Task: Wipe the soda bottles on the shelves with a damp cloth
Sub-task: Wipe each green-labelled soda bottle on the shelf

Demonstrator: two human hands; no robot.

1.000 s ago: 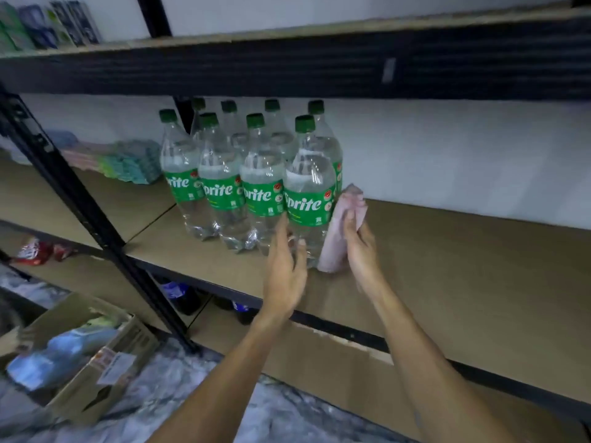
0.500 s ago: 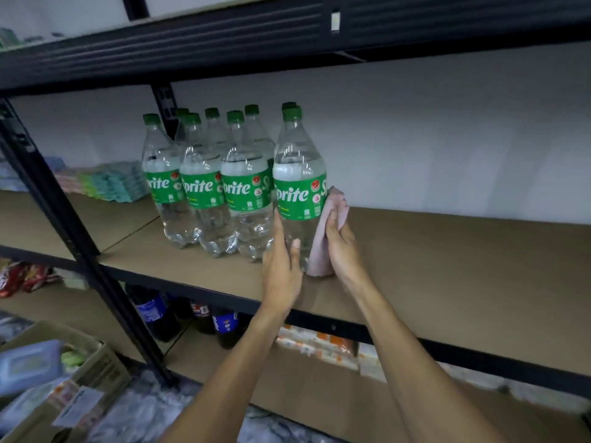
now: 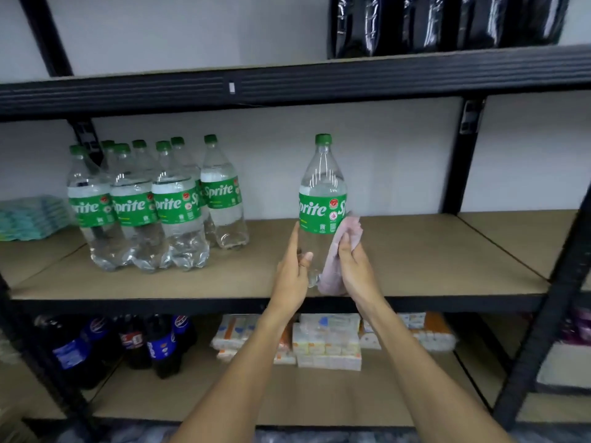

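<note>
1. Head view: one Sprite bottle [image 3: 322,199] stands apart from the cluster of Sprite bottles [image 3: 150,206], well to their right, near the front edge of the middle shelf [image 3: 431,251].
2. Open room: bare shelf board lies between that bottle and the cluster, and a wider bare stretch runs right to the black upright post [image 3: 460,161].
3. Edges: black front rail [image 3: 192,303] just below the hands; the upper shelf beam [image 3: 287,87] sits above the cap with clear space between.
4. Bottle's long axis is vertical, green cap [image 3: 323,139] up, label facing the camera. Base is hidden behind hands and cloth, so can't tell if it's resting on the shelf or lifted.
5. Left hand [image 3: 292,273] grips the lower left side of the bottle, thumb across the front.
6. Right hand [image 3: 355,266] clutches the pink cloth [image 3: 339,251] and presses it against the bottle's lower right side; cloth's top reaches the label's lower edge.
7. Below: dark Pepsi bottles [image 3: 128,343] at left, small boxes [image 3: 329,343] in the middle of the lower shelf.
</note>
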